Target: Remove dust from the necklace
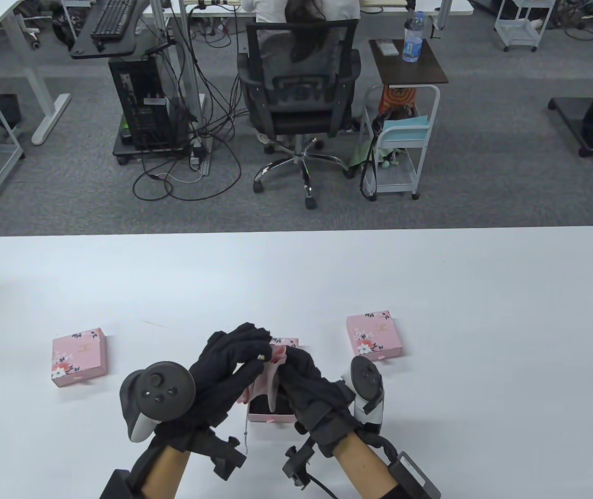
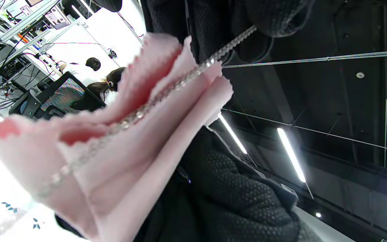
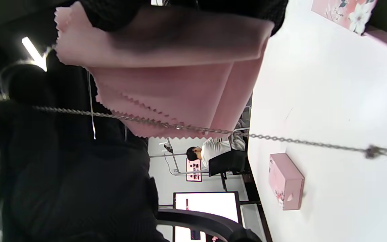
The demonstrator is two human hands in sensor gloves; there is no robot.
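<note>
Nearest the table's front edge, a thin chain end (image 1: 246,434) is seen hanging down just in front of the open jewellery box (image 1: 270,410), which serves as the landmark. Directly above that box, the necklace (image 2: 166,90) is held taut between the hands: one end is pinched by the left hand (image 1: 228,366), fingers closed on it, and its beaded length is laid in the folds of the pink cloth (image 2: 119,134). The cloth, pinking-cut along its edges, is gripped by the right hand (image 1: 309,387), whose fingers are wrapped around it over the box.

To the left of the open box, well apart, a closed pink floral box (image 1: 79,356) is set on the white table (image 1: 431,291). To the right of the open box and slightly farther back, a second floral box (image 1: 374,336) is placed. A third pink box edge (image 1: 286,342) is visible just behind the hands. Beyond the open box, a broad bare stretch of tabletop runs to the rounded far edge.
</note>
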